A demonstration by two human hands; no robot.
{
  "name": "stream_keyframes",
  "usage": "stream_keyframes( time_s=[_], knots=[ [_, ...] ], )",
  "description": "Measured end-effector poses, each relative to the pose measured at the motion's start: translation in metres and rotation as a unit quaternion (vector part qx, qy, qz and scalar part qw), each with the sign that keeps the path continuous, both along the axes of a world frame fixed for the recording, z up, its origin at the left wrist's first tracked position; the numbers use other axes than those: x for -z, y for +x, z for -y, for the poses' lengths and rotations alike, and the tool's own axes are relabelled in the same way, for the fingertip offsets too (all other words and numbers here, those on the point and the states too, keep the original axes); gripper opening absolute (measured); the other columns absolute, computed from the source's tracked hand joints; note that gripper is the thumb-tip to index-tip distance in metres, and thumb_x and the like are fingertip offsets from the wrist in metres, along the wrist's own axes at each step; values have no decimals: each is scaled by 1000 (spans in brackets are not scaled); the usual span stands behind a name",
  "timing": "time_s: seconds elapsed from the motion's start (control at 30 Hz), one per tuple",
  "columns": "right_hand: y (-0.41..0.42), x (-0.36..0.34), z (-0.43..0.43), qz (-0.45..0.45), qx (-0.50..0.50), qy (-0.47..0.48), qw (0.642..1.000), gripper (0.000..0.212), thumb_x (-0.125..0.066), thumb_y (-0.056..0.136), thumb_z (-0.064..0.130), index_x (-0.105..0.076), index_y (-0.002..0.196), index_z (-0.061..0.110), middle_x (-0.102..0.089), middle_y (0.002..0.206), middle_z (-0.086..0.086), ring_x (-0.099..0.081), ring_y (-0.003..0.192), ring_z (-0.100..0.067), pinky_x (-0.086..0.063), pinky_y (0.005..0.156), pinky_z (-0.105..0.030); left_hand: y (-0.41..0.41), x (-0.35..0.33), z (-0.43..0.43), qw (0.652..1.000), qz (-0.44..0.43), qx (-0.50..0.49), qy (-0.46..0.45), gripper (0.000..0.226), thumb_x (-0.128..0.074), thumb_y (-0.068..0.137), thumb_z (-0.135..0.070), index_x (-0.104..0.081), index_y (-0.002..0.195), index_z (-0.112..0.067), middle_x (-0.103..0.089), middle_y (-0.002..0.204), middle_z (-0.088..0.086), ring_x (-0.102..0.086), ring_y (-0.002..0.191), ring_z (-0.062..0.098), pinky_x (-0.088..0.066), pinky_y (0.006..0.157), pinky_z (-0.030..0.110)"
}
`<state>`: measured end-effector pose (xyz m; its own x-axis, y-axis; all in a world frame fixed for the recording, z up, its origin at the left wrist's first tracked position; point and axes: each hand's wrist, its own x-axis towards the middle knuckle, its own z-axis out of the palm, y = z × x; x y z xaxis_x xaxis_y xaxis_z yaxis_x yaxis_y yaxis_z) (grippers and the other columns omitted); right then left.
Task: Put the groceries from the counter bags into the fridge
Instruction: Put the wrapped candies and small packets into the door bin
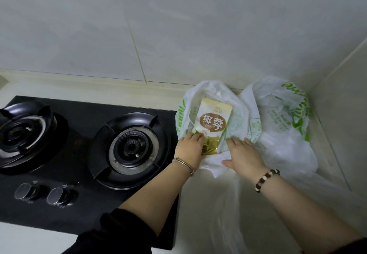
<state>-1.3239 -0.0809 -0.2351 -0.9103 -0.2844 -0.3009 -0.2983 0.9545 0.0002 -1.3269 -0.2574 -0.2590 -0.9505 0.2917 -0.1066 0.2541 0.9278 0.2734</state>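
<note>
A white and gold packet (213, 120) with brown characters lies in the open mouth of a white plastic bag (241, 110) with green print, on the counter right of the stove. My left hand (190, 147) grips the packet's lower left corner. My right hand (243, 154) lies flat with straight fingers on the bag's plastic just right of the packet. A second white bag (286, 118) with green lettering slumps against the corner wall to the right; its contents are hidden.
A black two-burner gas stove (83, 154) fills the counter to the left, with two knobs (39, 193) at its front. Tiled walls close the back and right side. A pale counter strip (208, 214) runs toward me between stove and right wall.
</note>
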Motion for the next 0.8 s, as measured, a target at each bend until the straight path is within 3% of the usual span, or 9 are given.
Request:
stream_keyframes(
  time_s=[0.1, 0.23, 0.47, 0.63, 0.8],
  knots=[
    [2, 2, -1, 1, 5, -4, 1000, 77, -55, 87, 51, -24, 145, 12, -30, 150, -8, -29, 138, -20, -13, 116, -35, -5, 9, 2, 999, -2, -5, -53, 58, -58, 88, -23, -36, 142, -14, -44, 140, 4, -37, 129, 26, -36, 97, 37],
    [6, 3, 3, -2, 10, -12, 1000, 80, -55, 87, 50, -18, 147, 12, -18, 155, -9, -18, 143, -19, -9, 118, -36, -4, 8, 3, 997, -4, -16, -79, 62, -56, 88, -18, -28, 144, -16, -44, 135, 7, -38, 125, 27, -37, 94, 36],
    [6, -6, 11, -15, 16, -26, 999, 81, -53, 89, 49, -13, 149, 13, -7, 158, -10, -11, 145, -22, -7, 118, -36, -1, 3, 2, 994, 11, -39, -102, 45, -55, 88, -16, -41, 131, -12, -45, 128, 8, -41, 120, 27, -39, 92, 35],
    [9, -9, 8, -12, 23, -33, 999, 81, -52, 89, 50, -13, 149, 12, -3, 158, -10, -7, 145, -22, -7, 119, -36, 3, 1, 4, 996, 6, -38, -81, 56, -60, 84, -18, -37, 134, -17, -48, 128, 2, -45, 119, 24, -41, 86, 32],
    [10, -15, 3, -9, 10, -39, 999, 80, -46, 90, 56, -13, 149, 13, -4, 158, -10, -10, 145, -23, -7, 119, -35, 13, -2, 10, 998, -13, -54, -18, 52, -61, 79, -29, -45, 127, -20, -55, 120, -1, -48, 113, 21, -44, 79, 31]
  ],
)
